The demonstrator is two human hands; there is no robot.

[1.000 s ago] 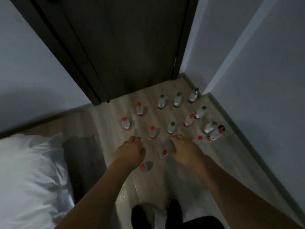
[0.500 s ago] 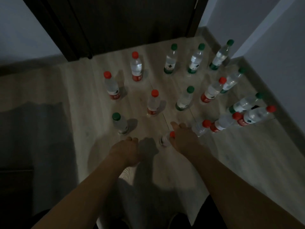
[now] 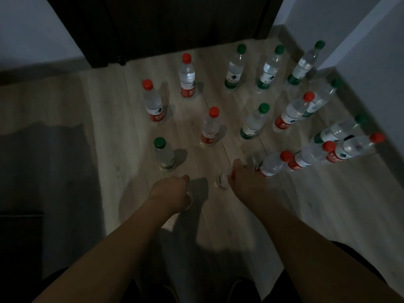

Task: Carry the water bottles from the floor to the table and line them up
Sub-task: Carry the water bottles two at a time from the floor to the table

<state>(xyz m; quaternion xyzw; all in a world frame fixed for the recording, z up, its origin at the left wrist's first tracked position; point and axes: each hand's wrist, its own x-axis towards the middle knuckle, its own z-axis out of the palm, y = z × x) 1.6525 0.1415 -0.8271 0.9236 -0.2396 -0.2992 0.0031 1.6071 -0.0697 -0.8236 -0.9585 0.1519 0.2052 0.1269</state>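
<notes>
- Head view: I am looking down from the head camera at a pale wood-plank floor (image 3: 113,132) in a dim corner, with a dark wooden door (image 3: 175,22) at the far side and grey walls to the left and right.
- About sixteen clear plastic water bottles, some red-capped and some green-capped, stand upright and well apart across the floor; none is on a table, and no table is in view.
- My left hand (image 3: 169,192) is low and near, fingers curled down around the top of a clear bottle (image 3: 188,201) that is almost wholly hidden beneath the hand. Only a pale sliver shows at its right edge, so I judge this a hold but cannot confirm how firm.
- My right hand (image 3: 246,182) is also low, fingers wrapped over the neck of a clear plastic bottle with a red cap (image 3: 225,181); a bit of cap and shoulder shows at its left edge.
- Both hands take the nearest bottles from above by the neck, which I judge suits lifting one in each hand.
- Just right of my right hand stands another red-capped clear bottle (image 3: 274,164), near enough to be knocked on the lift.
- A green-capped clear bottle (image 3: 164,154) stands just beyond my left hand.
- Dark trouser legs (image 3: 328,281) fill the near edge.
</notes>
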